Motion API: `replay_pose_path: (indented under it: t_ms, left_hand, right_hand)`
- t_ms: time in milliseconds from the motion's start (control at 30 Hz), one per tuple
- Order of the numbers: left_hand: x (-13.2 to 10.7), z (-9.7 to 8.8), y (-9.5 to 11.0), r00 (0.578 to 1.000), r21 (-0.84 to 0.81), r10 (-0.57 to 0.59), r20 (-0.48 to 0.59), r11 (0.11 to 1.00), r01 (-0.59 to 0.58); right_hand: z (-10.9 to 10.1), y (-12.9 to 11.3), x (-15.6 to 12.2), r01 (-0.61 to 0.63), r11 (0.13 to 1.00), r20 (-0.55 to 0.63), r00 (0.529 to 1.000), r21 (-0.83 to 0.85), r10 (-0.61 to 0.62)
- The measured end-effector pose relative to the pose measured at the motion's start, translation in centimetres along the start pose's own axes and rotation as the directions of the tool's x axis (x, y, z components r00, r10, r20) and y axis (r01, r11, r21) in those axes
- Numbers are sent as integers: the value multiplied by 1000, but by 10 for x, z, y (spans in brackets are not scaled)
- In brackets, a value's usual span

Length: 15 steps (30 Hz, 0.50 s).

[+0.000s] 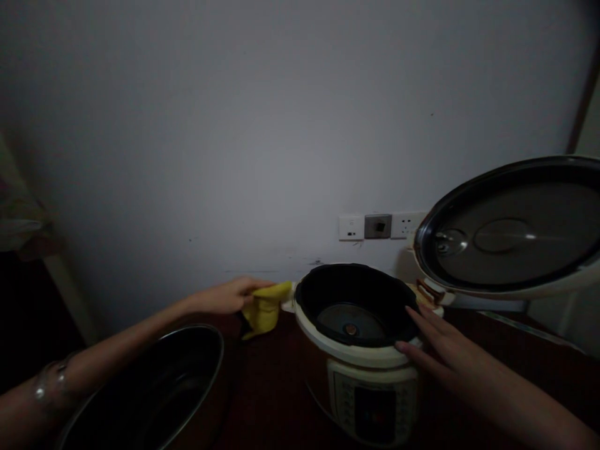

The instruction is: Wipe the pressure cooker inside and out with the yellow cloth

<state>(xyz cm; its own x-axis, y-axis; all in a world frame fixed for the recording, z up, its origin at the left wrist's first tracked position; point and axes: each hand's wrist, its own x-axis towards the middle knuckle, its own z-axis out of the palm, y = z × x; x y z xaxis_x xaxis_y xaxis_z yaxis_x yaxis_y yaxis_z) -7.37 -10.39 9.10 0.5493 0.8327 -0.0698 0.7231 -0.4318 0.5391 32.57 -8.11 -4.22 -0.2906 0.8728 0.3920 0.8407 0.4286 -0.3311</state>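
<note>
An electric pressure cooker (370, 356) stands on the dark table with its lid (506, 231) swung up to the right. Its inside is bare, and the round heating plate (350, 322) shows at the bottom. My left hand (237, 295) grips a yellow cloth (268, 309) beside the cooker's left handle (288, 300); whether the cloth touches the handle I cannot tell. My right hand (435, 344) rests on the cooker's right rim, fingers stretched and apart, holding nothing. Below my left forearm sits a dark inner pot (213, 369), partly hidden by the arm.
Behind the cooker rises a pale wall (262, 137) with a row of wall sockets (377, 226). The raised lid takes up the space on the right. The dark table (267, 387) lies under the cooker and pot. The scene is dim.
</note>
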Motion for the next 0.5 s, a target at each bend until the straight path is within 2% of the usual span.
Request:
replay_pose_path:
  t_ms: [67,133,200,267,333,400,467,500]
  left_hand:
    - [6,-22,-7,991,-125,-109,-78,987,98]
    - [18,-38,-16,960,-153,-206,-189,972,179]
    - [32,-42,-25,928,-107,-238,-287,971,215]
    - [47,-35,-31,926,-28,-200,-320,979,202]
    - [59,-20,-32,958,12,-151,-243,987,159]
    - [67,-3,-29,990,-4,-111,-82,994,111]
    - [69,9,-25,998,-7,-50,31,999,50]
    - [67,13,-23,999,8,-13,48,1000,13]
  right_hand:
    - [1,1,1,5,1000,-3,1000,4,-5]
    - [0,1,1,18,1000,-11,1000,13,-18]
    - [-1,0,1,15,1000,-15,1000,15,-15]
    - [-3,-2,1,9,1000,-10,1000,15,-9]
    - [-5,-5,0,7,1000,8,1000,12,-7]
    - [-6,-6,-1,15,1000,16,1000,5,-15]
    - [-6,-7,-1,21,1000,6,1000,-8,-21]
    - [-6,-7,-2,21,1000,-5,1000,-14,-21]
